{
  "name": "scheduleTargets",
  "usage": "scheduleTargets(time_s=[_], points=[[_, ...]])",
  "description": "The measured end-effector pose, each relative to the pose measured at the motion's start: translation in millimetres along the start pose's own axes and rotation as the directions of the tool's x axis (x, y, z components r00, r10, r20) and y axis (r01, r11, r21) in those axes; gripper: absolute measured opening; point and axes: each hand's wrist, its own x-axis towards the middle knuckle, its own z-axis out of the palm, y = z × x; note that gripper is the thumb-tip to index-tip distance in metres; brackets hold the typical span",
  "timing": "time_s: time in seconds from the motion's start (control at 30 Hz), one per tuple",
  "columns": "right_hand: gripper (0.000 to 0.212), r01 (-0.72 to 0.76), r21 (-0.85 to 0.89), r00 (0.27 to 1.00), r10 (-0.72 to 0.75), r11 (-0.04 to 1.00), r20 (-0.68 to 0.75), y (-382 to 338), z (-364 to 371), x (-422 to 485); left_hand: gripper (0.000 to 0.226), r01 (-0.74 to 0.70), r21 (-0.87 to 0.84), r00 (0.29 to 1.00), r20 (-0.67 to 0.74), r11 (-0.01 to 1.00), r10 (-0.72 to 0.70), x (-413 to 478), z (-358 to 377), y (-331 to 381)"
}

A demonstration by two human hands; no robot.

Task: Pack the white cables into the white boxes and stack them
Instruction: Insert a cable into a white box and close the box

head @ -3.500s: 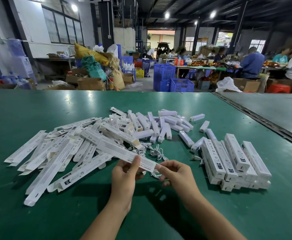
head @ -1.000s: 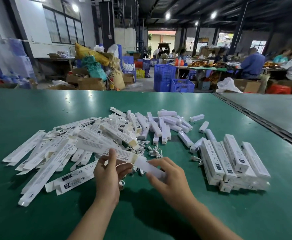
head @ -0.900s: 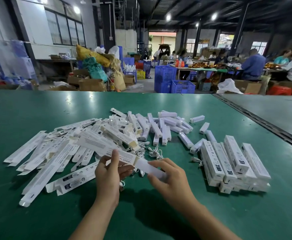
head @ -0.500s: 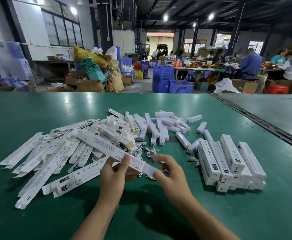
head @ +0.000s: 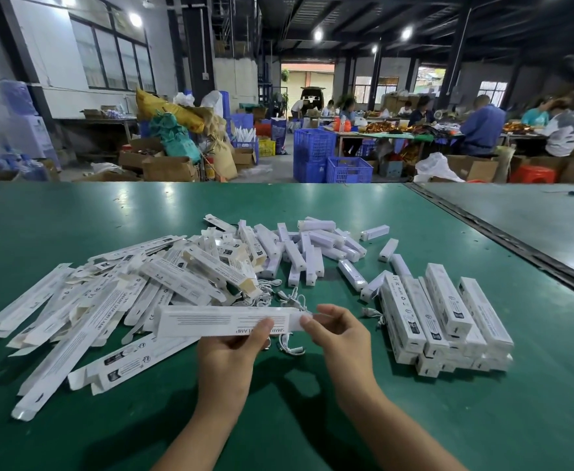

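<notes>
White is the box [head: 210, 321] we are holding level, left hand [head: 231, 355] gripping its middle, right hand [head: 340, 334] pinching its end.

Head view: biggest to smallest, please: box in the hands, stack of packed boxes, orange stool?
1. stack of packed boxes
2. held white box
3. orange stool, small-looking only because it's far away

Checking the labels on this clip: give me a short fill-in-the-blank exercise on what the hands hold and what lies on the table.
1. The left hand and right hand hold one long white box above the ____ table.
2. The stack of closed boxes lies on the person's ____ side.
3. The pile of flat cartons lies on the person's ____ side.

Missing words: green; right; left.
</notes>
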Motion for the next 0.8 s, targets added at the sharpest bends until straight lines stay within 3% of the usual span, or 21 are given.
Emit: scheduleTargets(time_s=[0.2, 0.43, 0.57, 0.7, 0.8], points=[[0.011, -0.053, 0.121, 0.991, 0.037, 0.991, 0.132, -3.5, 6.2, -7.8, 0.026, 0.008, -0.001, 1.0, -0.022, 1.0, -0.008, -0.2, 2.5, 1.8], [0.024, -0.15, 0.182, 0.94, 0.083, 0.972, 0.331, -3.0, 8.7, -11.9, 0.028, 0.063, -0.06, 0.998, 0.027, 0.996, -0.061, -1.0, 6.3, 0.0], [0.046, -0.176, 0.181, 0.901, 0.084, 0.968, 0.425, -10.8, 5.7, -13.4, 0.034, 0.095, -0.105, 0.994, 0.057, 0.99, -0.089, 0.6, 4.1, -1.5], [0.024, -0.111, 0.08, 0.879, 0.06, 0.991, 0.474, -15.1, 3.5, -13.9, 0.049, 0.093, -0.133, 0.995, 0.056, 0.987, -0.086, 1.6, 6.7, -3.0], [0.03, 0.052, -0.083, 0.917, -0.015, 0.995, 0.398, -8.2, 6.6, -13.3, 0.054, 0.007, -0.099, 0.999, 0.046, 0.995, -0.003, 3.9, 5.5, -1.9]])
